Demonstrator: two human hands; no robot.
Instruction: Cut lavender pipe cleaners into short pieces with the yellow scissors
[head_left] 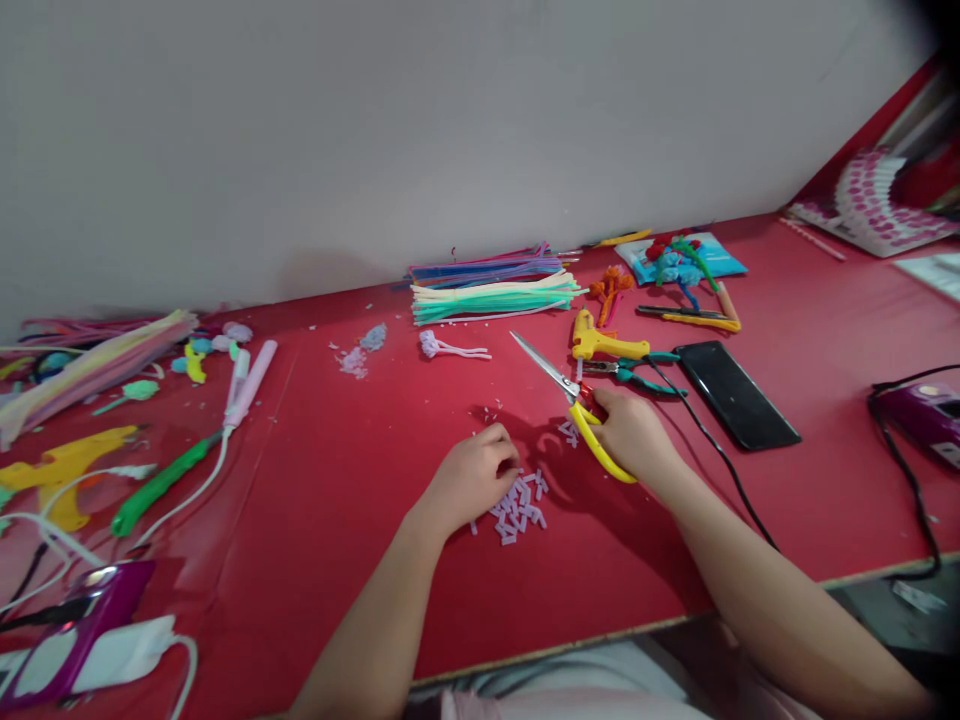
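My right hand grips a pair of scissors with yellow handles, the blades pointing up and to the left above the table. My left hand rests with curled fingers at the upper left of a small pile of short lavender pipe cleaner pieces. Whatever its fingertips may hold is hidden. A few more lavender pieces lie beneath the scissors. Farther back, a small lavender pipe cleaner flower lies with its stems stretching right.
Bundles of pipe cleaners lie by the wall. A yellow glue gun, pliers and a black phone sit right of the scissors. At left are a pink straightener, another glue gun and a purple power strip.
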